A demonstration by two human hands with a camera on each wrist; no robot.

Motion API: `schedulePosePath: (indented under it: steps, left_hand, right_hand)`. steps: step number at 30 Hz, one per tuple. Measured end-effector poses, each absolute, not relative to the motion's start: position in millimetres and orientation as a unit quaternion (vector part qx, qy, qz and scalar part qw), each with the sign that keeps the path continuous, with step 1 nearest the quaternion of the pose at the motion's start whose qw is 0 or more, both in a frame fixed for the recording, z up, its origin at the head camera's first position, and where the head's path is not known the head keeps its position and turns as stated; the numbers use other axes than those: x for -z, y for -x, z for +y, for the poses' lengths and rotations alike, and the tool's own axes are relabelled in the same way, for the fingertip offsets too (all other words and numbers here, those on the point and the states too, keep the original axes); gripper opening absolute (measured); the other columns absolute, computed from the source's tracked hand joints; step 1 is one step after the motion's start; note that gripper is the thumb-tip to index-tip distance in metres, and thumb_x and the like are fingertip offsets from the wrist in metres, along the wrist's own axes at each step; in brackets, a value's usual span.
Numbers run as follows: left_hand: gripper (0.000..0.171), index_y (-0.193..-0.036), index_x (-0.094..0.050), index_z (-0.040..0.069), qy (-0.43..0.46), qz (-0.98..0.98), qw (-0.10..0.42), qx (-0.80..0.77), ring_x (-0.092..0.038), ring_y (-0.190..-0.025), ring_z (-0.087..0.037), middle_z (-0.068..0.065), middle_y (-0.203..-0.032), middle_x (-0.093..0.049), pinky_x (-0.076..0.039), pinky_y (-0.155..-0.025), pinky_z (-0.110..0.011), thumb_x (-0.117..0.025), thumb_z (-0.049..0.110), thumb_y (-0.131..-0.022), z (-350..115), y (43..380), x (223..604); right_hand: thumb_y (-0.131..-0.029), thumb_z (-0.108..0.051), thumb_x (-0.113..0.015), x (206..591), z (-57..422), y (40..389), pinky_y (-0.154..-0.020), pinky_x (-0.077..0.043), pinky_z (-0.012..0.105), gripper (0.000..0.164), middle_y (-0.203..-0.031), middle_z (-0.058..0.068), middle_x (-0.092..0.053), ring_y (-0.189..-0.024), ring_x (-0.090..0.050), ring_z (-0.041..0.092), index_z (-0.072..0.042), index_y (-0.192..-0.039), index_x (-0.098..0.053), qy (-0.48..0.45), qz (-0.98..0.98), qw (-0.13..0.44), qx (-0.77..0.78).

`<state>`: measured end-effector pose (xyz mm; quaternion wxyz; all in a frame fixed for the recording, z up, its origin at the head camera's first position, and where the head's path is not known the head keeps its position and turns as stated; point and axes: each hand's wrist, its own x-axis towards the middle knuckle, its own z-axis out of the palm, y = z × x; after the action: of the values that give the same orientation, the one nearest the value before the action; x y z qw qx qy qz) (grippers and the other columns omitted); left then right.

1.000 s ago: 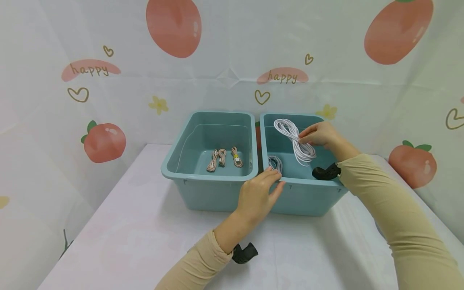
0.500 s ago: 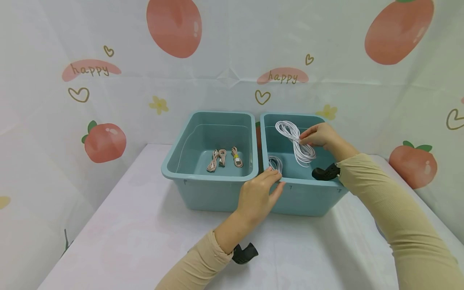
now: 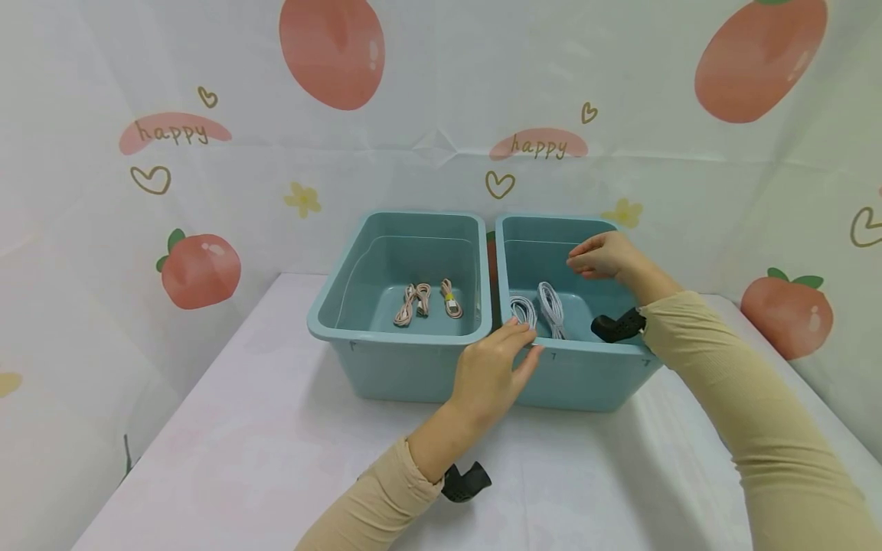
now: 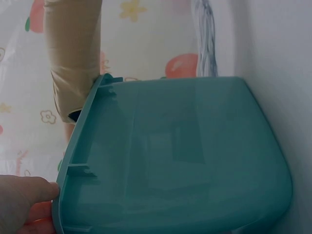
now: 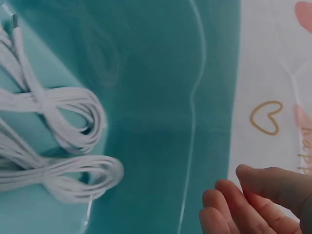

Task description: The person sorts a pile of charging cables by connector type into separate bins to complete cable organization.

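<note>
The nearer white cable (image 3: 550, 308) lies front-to-back, below and left of the empty, loosely parted right hand (image 3: 606, 256); the left hand (image 3: 491, 369) pinches the bin (image 3: 592, 347).

Right bin (image 3: 579, 376) has free floor (image 3: 578, 308) beside white cables (image 3: 551, 310)

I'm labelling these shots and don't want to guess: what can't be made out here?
Head view: near ends of the white cables, hidden by the front rim of the right bin and the left hand.
Right wrist view: the rest of those cables, cut off by the left edge.
Head view: plug types on the pinkish cables, too small.
Left wrist view: what the striped item is, cut off by the top edge.
</note>
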<state>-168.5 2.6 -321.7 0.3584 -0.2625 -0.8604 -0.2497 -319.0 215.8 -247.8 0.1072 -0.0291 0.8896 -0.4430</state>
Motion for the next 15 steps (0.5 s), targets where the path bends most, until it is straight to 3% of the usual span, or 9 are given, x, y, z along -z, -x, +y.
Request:
schedulePosePath:
  steps: [7,12,15]
  left_hand:
    - [0.018,-0.097,-0.074,0.011,0.264,-0.859,0.357,0.255,-0.067,-0.103,-0.013,-0.001,-0.102,-0.073,-0.057,-0.079,-0.024,-0.069,0.022,-0.084,3.4,167.9,321.5]
    - [0.018,-0.098,-0.074,0.011,0.265,-0.858,0.356,0.257,-0.067,-0.104,-0.014,-0.001,-0.102,-0.073,-0.057,-0.08,-0.025,-0.069,0.021,-0.084,3.3,168.6,321.9]
    - [0.017,-0.097,-0.073,0.011,0.266,-0.857,0.358,0.257,-0.067,-0.104,-0.014,-0.001,-0.102,-0.073,-0.057,-0.08,-0.024,-0.069,0.021,-0.084,2.9,168.9,321.9]
  right_hand:
    - [-0.091,-0.022,-0.06,236.7,224.2,313.6,-0.069,-0.054,0.014,0.048,-0.083,-0.016,-0.059,-0.073,-0.062,-0.004,0.005,-0.129,-0.047,0.043,0.865,0.122,0.484]
    - [-0.09,-0.022,-0.061,223.7,235.0,306.4,-0.07,-0.054,0.013,0.012,-0.083,-0.019,-0.062,-0.077,-0.064,-0.002,-0.017,-0.101,-0.064,0.069,0.84,0.126,0.524]
    - [-0.09,-0.025,-0.062,216.7,239.9,299.0,-0.071,-0.054,0.013,0.009,-0.084,-0.022,-0.064,-0.078,-0.065,-0.003,-0.021,-0.097,-0.064,0.078,0.846,0.115,0.514]
